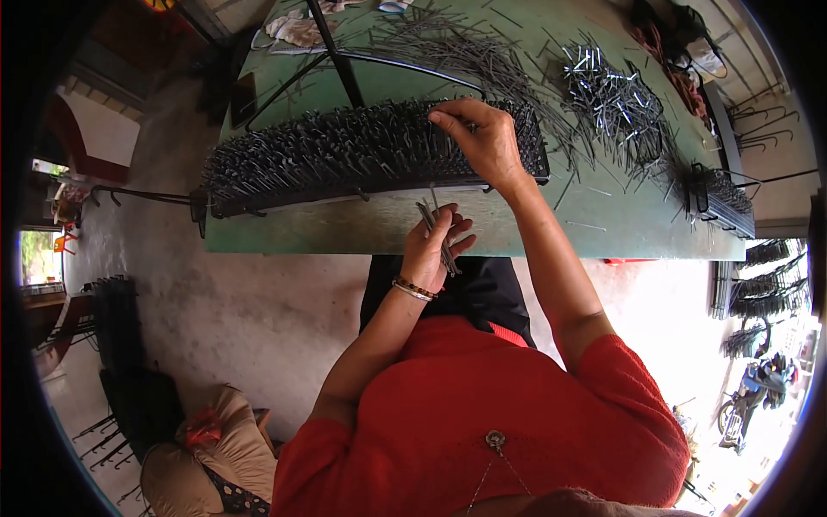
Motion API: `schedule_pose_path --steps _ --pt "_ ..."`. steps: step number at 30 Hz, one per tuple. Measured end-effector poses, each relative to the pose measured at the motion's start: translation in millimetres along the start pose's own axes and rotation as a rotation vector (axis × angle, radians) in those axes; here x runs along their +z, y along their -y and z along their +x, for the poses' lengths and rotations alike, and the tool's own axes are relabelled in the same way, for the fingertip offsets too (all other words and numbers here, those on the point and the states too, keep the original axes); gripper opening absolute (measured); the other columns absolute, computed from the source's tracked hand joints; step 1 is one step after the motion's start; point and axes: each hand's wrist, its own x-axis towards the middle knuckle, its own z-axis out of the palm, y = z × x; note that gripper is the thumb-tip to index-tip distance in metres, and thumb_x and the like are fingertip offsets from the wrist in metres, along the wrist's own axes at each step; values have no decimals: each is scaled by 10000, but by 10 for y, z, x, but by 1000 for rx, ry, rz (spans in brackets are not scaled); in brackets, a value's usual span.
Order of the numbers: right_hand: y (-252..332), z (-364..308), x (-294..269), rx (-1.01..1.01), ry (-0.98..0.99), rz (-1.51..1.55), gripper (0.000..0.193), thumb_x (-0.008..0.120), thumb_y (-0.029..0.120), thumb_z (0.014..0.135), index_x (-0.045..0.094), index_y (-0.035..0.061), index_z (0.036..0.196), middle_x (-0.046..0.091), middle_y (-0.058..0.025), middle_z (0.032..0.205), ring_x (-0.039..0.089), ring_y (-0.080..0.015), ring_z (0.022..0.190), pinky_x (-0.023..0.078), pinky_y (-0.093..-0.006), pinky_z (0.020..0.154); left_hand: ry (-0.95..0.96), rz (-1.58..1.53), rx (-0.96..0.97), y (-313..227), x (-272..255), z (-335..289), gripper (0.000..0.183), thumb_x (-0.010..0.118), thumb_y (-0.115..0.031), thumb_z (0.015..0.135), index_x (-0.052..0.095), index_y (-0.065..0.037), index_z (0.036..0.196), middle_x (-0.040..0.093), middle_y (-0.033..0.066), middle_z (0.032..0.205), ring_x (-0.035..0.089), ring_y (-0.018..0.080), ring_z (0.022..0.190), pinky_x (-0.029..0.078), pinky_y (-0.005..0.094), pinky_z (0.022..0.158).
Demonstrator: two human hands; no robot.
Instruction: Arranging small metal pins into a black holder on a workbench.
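A long black rack (345, 164) packed with thin dark metal rods lies along the near side of the green table. My left hand (431, 246), with a beaded bracelet and a bangle at its wrist, holds a small bundle of thin metal rods (450, 256) just off the table's front edge. Over the rack's right part, my right hand (484, 142) has its thumb and forefinger pinched together at the tops of the upright rods. Whatever sits in that pinch is too small to make out.
Loose dark rods (457, 52) spread across the far side of the green table (594, 211). A shinier heap of rods (612, 95) lies to the right. A smaller rack (724, 202) stands at the right end. Crumpled cloths (297, 30) lie at the far left. A black metal frame (345, 73) rises behind the long rack.
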Motion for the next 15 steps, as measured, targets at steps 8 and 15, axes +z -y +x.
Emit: schedule_pose_path --steps 8,15 --pt "-65 -35 57 88 -109 13 188 698 186 821 700 29 925 687 -77 798 621 -112 720 477 -253 660 10 9 -8 10 -1 10 329 626 -281 885 551 -30 1085 552 43 943 601 186 930 556 358 778" --pt "-76 -56 69 127 -216 -38 184 707 172 811 702 27 923 690 -85 815 638 -130 734 486 -255 671 1 14 -17 1 10 6 330 631 -279 883 550 -29 1084 553 41 942 602 184 929 553 353 777"
